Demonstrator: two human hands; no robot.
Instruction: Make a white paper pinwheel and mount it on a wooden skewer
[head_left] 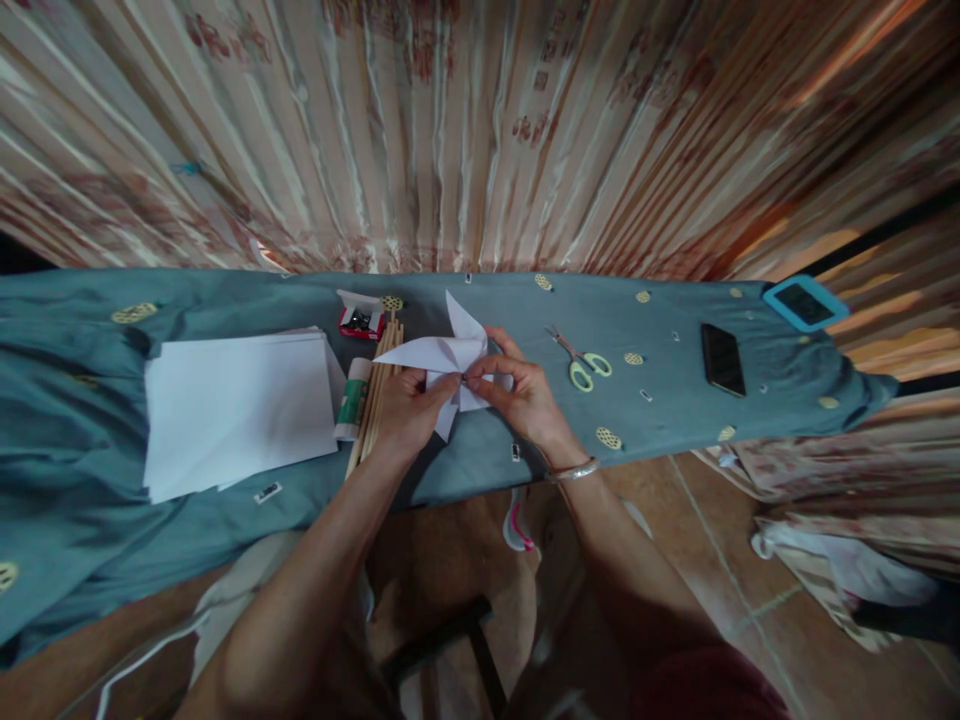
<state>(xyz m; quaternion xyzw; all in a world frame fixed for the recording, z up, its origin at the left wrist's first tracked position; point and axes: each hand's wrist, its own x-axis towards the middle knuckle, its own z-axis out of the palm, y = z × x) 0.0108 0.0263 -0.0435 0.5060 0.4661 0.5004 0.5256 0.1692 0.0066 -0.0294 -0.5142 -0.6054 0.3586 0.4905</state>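
Left hand (411,412) and right hand (523,397) pinch the folded white paper (435,352) between them; light, steady pressure at its centre seems best.

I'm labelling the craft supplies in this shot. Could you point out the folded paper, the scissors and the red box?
Folded paper (450,352): head view, on its left-pointing blade.
Scissors (577,356): head view, near the pivot.
Red box (363,335): head view, on its near wall.

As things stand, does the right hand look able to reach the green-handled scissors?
Probably yes: only cloth shows between the right hand and the scissors, though its fingers pinch at the folded paper and might need to let go.
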